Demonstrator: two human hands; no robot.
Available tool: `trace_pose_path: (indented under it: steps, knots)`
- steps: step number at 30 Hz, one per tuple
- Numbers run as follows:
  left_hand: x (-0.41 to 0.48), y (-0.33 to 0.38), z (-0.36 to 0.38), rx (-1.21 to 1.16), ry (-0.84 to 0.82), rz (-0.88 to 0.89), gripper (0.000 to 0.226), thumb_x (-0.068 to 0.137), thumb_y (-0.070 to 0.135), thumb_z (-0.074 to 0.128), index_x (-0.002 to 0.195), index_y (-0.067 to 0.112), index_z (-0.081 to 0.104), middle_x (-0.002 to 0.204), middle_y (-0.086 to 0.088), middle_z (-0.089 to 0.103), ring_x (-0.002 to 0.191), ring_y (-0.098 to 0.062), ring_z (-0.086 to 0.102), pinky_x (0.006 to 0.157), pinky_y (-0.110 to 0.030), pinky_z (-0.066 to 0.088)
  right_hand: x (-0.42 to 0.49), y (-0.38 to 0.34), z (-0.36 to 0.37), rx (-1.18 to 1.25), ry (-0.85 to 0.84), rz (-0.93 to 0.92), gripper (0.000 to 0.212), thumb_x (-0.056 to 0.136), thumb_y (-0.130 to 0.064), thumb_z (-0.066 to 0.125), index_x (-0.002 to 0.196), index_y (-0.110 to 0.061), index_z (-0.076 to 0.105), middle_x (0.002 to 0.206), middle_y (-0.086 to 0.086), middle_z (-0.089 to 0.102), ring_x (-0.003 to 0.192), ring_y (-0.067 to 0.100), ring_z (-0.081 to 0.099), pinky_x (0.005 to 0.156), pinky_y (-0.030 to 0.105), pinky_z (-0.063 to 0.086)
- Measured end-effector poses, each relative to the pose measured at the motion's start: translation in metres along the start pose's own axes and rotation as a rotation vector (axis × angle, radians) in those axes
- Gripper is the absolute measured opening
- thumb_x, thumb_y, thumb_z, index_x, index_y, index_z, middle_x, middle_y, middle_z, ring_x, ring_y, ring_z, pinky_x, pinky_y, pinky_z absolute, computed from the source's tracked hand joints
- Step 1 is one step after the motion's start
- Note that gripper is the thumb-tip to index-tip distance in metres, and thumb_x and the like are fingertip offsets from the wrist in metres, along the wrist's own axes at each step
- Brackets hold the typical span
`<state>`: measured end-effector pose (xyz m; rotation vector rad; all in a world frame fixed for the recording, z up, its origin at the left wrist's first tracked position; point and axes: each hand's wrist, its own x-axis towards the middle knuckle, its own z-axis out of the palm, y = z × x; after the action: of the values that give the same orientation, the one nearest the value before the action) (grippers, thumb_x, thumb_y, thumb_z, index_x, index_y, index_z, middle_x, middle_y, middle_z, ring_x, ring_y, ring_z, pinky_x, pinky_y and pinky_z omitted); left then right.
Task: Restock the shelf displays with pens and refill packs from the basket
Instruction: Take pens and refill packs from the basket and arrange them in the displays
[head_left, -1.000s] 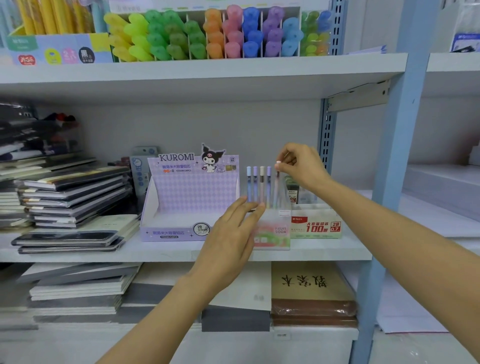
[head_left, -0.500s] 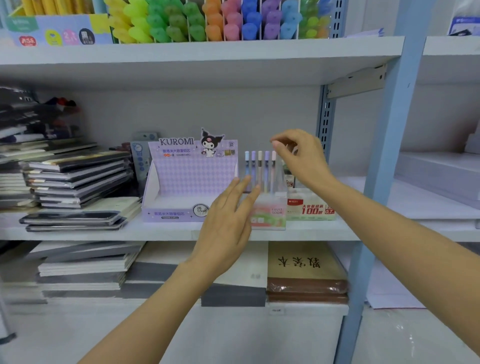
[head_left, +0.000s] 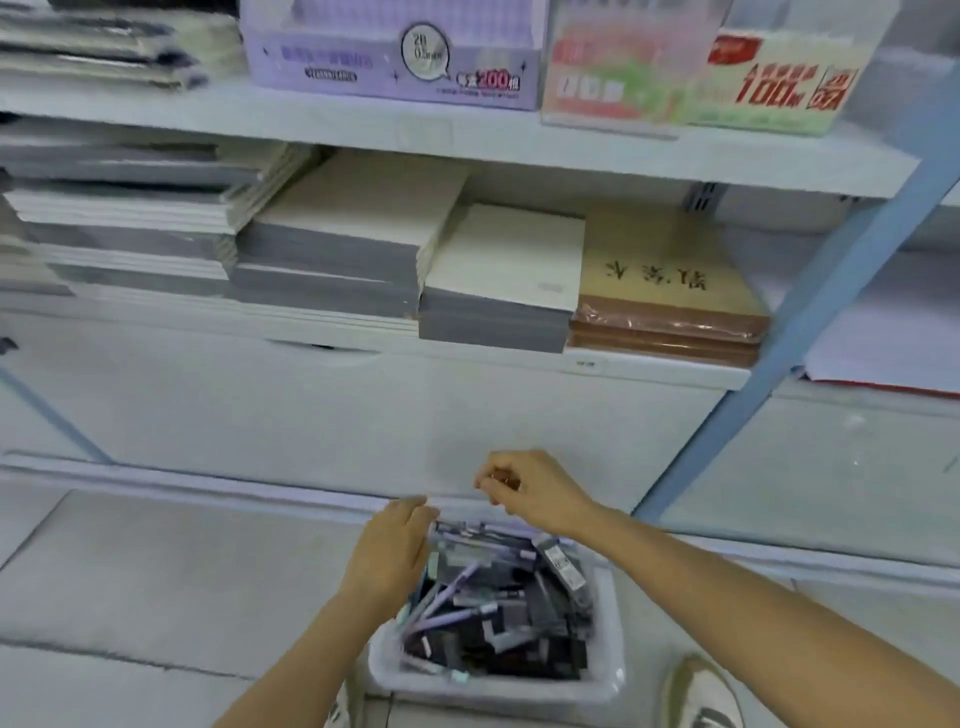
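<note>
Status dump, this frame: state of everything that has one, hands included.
basket: on floor, full of pens and refill packs.
left hand: open, fingers extended over basket's left rim.
right hand: fingers curled above basket's far rim; holding anything, can't tell.
purple display box: on shelf, top out of frame.
brown notebook pack: plastic-wrapped, lying flat.

Grey-edged notebook stacks (head_left: 332, 249) are piled side by side, with a brown plastic-wrapped stack (head_left: 670, 317) set against them on the right. A blue upright post (head_left: 810, 312) is seen beyond; a shoe (head_left: 701, 696) is planted on the tiled floor (head_left: 156, 571).
</note>
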<state>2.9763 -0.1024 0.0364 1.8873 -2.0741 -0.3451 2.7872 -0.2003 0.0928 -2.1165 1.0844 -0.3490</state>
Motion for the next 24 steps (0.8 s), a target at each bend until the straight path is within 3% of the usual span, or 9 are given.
trace_pose_path:
  steps: [2, 5, 7, 11, 13, 16, 20, 22, 24]
  knots:
    - [-0.014, -0.017, 0.027, 0.008, -0.172, -0.07, 0.047, 0.102, 0.012, 0.038, 0.148, 0.006, 0.034, 0.158, -0.012, 0.027, 0.142, -0.025, 0.034, 0.113, -0.029, 0.029, -0.005, 0.042, 0.033, -0.051, -0.102, 0.152, 0.022, 0.096, -0.016, 0.055, 0.116, -0.013, 0.065, 0.11, 0.009, 0.068, 0.094, 0.021, 0.062, 0.087, 0.036, 0.051]
    - [-0.028, -0.037, 0.052, 0.045, -0.353, -0.124, 0.055, 0.106, 0.02, 0.029, 0.155, 0.012, 0.006, 0.163, -0.003, 0.001, 0.15, -0.016, 0.008, 0.118, -0.022, 0.006, -0.016, 0.082, 0.073, -0.116, -0.26, 0.317, 0.049, 0.097, -0.03, 0.055, 0.142, -0.016, 0.041, 0.141, 0.009, 0.049, 0.124, 0.025, 0.051, 0.102, 0.034, 0.042]
    - [-0.035, -0.045, 0.06, 0.106, -0.418, -0.126, 0.055, 0.106, 0.023, 0.026, 0.154, 0.01, 0.0, 0.162, -0.002, -0.009, 0.151, -0.017, -0.001, 0.117, -0.021, -0.003, -0.018, 0.095, 0.094, -0.165, -0.275, 0.355, 0.056, 0.095, -0.039, 0.057, 0.143, -0.016, 0.039, 0.143, 0.006, 0.042, 0.127, 0.024, 0.046, 0.103, 0.032, 0.039]
    - [-0.041, -0.05, 0.066, 0.093, -0.347, -0.093, 0.055, 0.106, 0.019, 0.031, 0.153, 0.009, 0.006, 0.158, -0.004, -0.012, 0.151, -0.021, -0.001, 0.115, -0.019, -0.007, -0.017, 0.101, 0.123, -0.132, -0.157, 0.33, 0.036, 0.092, -0.031, 0.064, 0.121, -0.016, 0.05, 0.123, 0.003, 0.05, 0.107, 0.018, 0.05, 0.087, 0.027, 0.041]
    - [-0.04, -0.05, 0.065, 0.064, -0.35, -0.117, 0.052, 0.106, 0.021, 0.029, 0.154, 0.013, 0.011, 0.162, -0.002, -0.007, 0.15, -0.015, 0.0, 0.116, -0.017, -0.005, -0.014, 0.104, 0.128, -0.101, -0.135, 0.322, 0.028, 0.092, -0.027, 0.064, 0.115, -0.016, 0.053, 0.117, 0.003, 0.055, 0.101, 0.017, 0.052, 0.082, 0.025, 0.04]
    - [-0.035, -0.046, 0.062, -0.087, -0.222, -0.172, 0.043, 0.103, 0.014, 0.04, 0.145, 0.009, 0.039, 0.158, -0.007, 0.027, 0.144, -0.022, 0.028, 0.115, -0.026, 0.021, -0.009, 0.111, 0.117, 0.006, -0.057, 0.348, 0.024, 0.092, -0.024, 0.064, 0.114, -0.013, 0.059, 0.112, 0.001, 0.06, 0.101, 0.016, 0.056, 0.082, 0.024, 0.041]
    - [-0.024, -0.035, 0.061, -0.2, -0.036, -0.255, 0.027, 0.099, 0.009, 0.049, 0.119, 0.007, 0.065, 0.118, -0.01, 0.06, 0.111, -0.027, 0.052, 0.091, -0.026, 0.039, -0.012, 0.116, 0.091, 0.191, 0.055, 0.393, 0.022, 0.095, -0.022, 0.06, 0.114, -0.01, 0.059, 0.105, 0.001, 0.062, 0.093, 0.013, 0.059, 0.081, 0.024, 0.045]
    - [-0.014, -0.021, 0.06, -0.456, -0.048, -0.374, 0.023, 0.1, 0.019, 0.049, 0.112, 0.013, 0.068, 0.106, -0.003, 0.062, 0.103, -0.023, 0.056, 0.078, -0.017, 0.038, -0.017, 0.112, 0.078, 0.41, 0.063, 0.429, 0.021, 0.097, -0.022, 0.057, 0.113, -0.008, 0.059, 0.098, 0.006, 0.062, 0.078, 0.011, 0.058, 0.073, 0.022, 0.048]
    - [-0.001, -0.005, 0.059, -0.851, -0.18, -0.493, 0.028, 0.1, 0.034, 0.049, 0.117, 0.02, 0.066, 0.113, 0.002, 0.066, 0.108, -0.017, 0.06, 0.08, -0.011, 0.04, -0.024, 0.103, 0.072, 0.581, -0.01, 0.426, 0.017, 0.098, -0.023, 0.056, 0.109, -0.013, 0.062, 0.089, 0.004, 0.063, 0.07, 0.011, 0.057, 0.068, 0.021, 0.049]
